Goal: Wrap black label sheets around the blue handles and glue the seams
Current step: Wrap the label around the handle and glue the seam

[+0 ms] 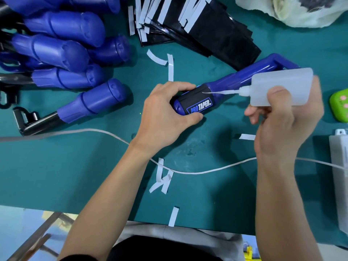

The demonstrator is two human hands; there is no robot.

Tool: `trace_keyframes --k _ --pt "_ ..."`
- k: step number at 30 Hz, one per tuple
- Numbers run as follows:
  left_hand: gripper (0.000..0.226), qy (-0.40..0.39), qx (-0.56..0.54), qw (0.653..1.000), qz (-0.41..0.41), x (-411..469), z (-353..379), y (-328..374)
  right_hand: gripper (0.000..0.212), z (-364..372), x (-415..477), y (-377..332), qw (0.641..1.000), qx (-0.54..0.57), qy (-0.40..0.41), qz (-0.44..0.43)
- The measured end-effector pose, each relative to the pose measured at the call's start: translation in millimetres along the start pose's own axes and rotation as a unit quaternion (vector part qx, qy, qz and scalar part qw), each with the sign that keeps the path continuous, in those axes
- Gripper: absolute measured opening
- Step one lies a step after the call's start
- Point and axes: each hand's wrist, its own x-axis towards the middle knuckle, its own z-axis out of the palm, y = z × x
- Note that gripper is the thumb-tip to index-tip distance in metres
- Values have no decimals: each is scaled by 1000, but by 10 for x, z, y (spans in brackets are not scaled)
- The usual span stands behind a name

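One blue handle (235,80) lies near the middle of the green desk (75,166), its grip sleeved in a black label sheet (195,98). The left hand (165,113) curls round the grip's end; the right hand (282,119) clasps a glue bottle (282,85) whose nozzle (222,92) meets the label's seam — gluing is the step in hand. Next, likely, a light squeeze along the seam, then pressing it flat. Bare handles (62,48) pile at the far-left corner — spare label sheets (207,31) by the far edge.

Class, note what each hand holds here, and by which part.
Left hand grips the blue handle by its black-labelled end. Right hand holds the glue bottle by its body.
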Motion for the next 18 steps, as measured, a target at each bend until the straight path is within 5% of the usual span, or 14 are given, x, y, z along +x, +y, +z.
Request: trace_keyframes --k 8,18 --pt "58 7 6 1000 7 0 13 -12 33 17 -107 -24 985 -88 -15 -145" --pt "60 15 6 1000 18 -5 17 -32 23 -3 -184 -42 958 -135 -39 -248"
